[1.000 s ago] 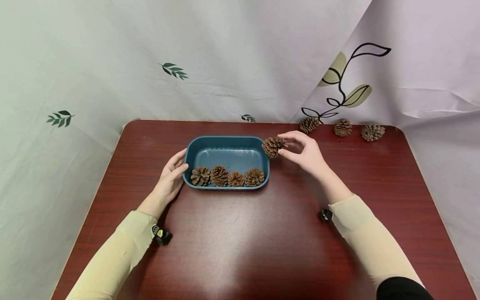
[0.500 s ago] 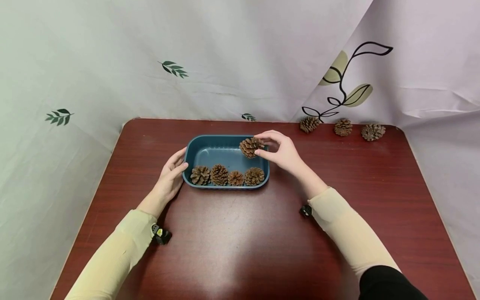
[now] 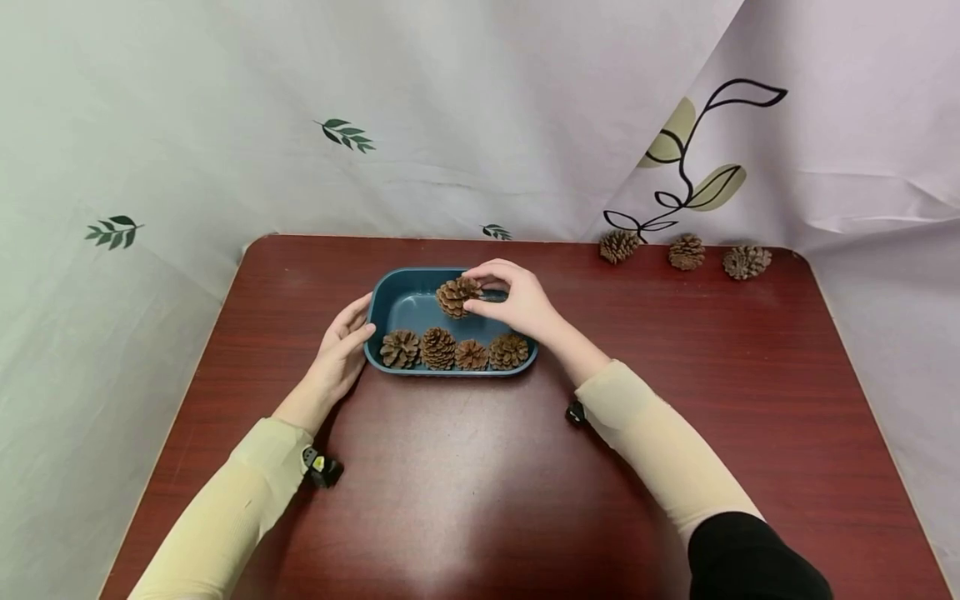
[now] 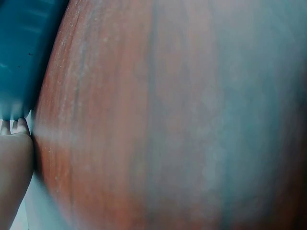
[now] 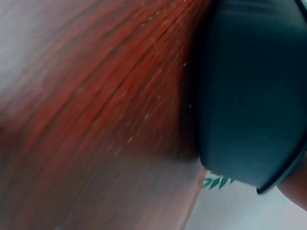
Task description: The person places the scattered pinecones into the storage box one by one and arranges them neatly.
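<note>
A pine cone [image 3: 453, 298] hangs over the inside of a dark blue rectangular plastic box [image 3: 450, 373], pinched between the thumb and fingers of my right hand [image 3: 525, 305]. Several pine cones [image 3: 438, 348] stand in a row along the box's near wall. My left hand [image 3: 335, 358] holds the box's left end, thumb at the rim and fingers along the outer wall. In the left wrist view only part of that hand [image 4: 15, 163] shows beside the box [image 4: 24, 52]. The right wrist view has the box's outer wall [image 5: 249, 96]; the held cone is hidden there.
Three more pine cones lie by the table's back right edge: one on the left [image 3: 618, 247], one in the middle [image 3: 686, 252], one near the corner [image 3: 746, 262]. A pale curtain [image 3: 450, 117] with leaf prints hangs behind the reddish-brown table [image 3: 465, 475].
My right hand has carried the pine cone leftward, from beside the box's right end to above its middle. My left hand and the box have stayed in place.
</note>
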Tool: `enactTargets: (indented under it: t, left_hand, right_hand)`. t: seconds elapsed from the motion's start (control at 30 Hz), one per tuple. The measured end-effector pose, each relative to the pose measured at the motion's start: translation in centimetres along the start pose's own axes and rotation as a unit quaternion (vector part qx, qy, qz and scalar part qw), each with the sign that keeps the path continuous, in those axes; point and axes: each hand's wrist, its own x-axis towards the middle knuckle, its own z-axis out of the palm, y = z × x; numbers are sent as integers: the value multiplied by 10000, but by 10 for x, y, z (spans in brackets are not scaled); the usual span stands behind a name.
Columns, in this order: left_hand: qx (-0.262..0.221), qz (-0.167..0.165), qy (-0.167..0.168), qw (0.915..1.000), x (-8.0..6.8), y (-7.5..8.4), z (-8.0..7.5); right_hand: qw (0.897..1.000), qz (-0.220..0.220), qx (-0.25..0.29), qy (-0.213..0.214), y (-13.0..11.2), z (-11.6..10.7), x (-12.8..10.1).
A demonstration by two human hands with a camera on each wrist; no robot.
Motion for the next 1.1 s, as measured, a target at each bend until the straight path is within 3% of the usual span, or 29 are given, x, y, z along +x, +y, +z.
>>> enactTargets:
  t: [0.3,0.57,1.1]
  left_hand:
    - [10,-37,34,10000,0,2,2]
    - [30,-23,46,10000,1,1,1]
    - [69,-33,30,10000,1,0,0]
  right_hand:
    - [9989,131,-138,-434,-8,20,16]
    - [9947,16,-749,-702,-14,41,27]
    - [9836,221,-1572,-856,-22,61,39]
